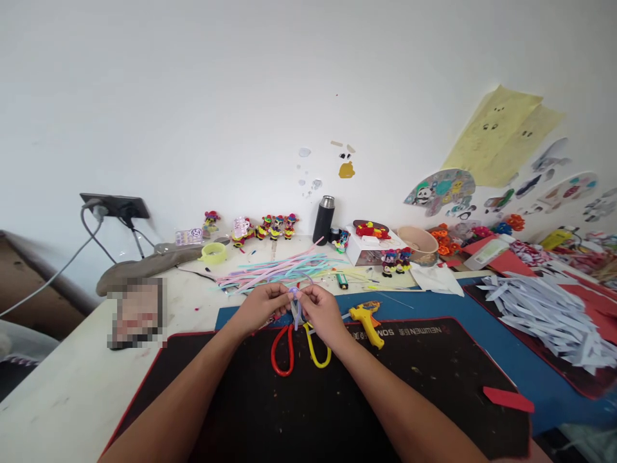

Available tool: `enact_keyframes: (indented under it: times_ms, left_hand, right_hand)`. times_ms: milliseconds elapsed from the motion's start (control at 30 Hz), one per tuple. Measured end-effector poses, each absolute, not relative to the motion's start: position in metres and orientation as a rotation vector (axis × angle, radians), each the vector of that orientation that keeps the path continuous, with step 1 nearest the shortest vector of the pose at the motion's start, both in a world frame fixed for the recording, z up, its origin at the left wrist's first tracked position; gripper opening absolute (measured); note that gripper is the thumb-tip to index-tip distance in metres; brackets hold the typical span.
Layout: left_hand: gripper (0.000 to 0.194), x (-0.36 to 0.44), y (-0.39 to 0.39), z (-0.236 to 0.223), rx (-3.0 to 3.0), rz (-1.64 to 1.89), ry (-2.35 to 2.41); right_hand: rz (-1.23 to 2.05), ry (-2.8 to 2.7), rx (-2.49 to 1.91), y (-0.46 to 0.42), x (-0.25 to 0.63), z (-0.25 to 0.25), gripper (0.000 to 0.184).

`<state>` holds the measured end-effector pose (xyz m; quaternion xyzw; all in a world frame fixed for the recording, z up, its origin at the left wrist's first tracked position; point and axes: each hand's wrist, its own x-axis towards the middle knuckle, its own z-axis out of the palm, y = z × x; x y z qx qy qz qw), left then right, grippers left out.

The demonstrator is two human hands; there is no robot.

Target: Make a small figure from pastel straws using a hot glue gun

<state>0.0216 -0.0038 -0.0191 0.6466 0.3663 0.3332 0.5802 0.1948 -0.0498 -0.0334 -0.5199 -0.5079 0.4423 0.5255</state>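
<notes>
My left hand (263,303) and my right hand (322,308) meet above the black mat (241,411), both pinching a small pale purple piece (294,294) between the fingertips. A thin pale strip hangs down from it. Just below the hands lie scissors with one red and one yellow handle (299,347). A yellow glue gun (367,319) rests on the mat to the right of my right hand.
A heap of pastel strips (277,270) lies behind the hands. Small colourful figures (270,228), a black flask (323,220), a white box (373,247) and a bowl (418,241) line the wall. White paper strips (544,315) pile up at right. A cloth (144,265) lies at left.
</notes>
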Motion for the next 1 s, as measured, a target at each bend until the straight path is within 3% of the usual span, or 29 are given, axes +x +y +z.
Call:
enact_keyframes:
  times_ms: [133, 233, 533, 833, 1000]
  left_hand:
    - [0.041, 0.012, 0.003, -0.011, 1.571, 0.713, 0.840]
    - [0.048, -0.002, 0.012, -0.005, 1.528, 0.891, 0.955]
    - [0.042, -0.057, 0.028, 0.003, 1.317, 1.244, 1.127]
    - [0.046, -0.053, 0.013, -0.006, 1.741, 1.041, 1.537]
    - [0.028, -0.037, 0.015, -0.017, 2.097, 0.876, 1.538]
  right_hand:
    - [1.133, -1.113, -1.191, -0.051, 0.195, -0.030, 0.036]
    - [1.188, -1.033, -1.154, -0.053, 0.199, -0.025, 0.037]
    - [1.267, -0.856, -1.137, -0.068, 0.218, -0.011, 0.037]
    - [1.336, -0.857, -1.115, -0.075, 0.211, -0.020, 0.038]
    - [1.393, -0.850, -1.123, -0.077, 0.201, -0.027, 0.041]
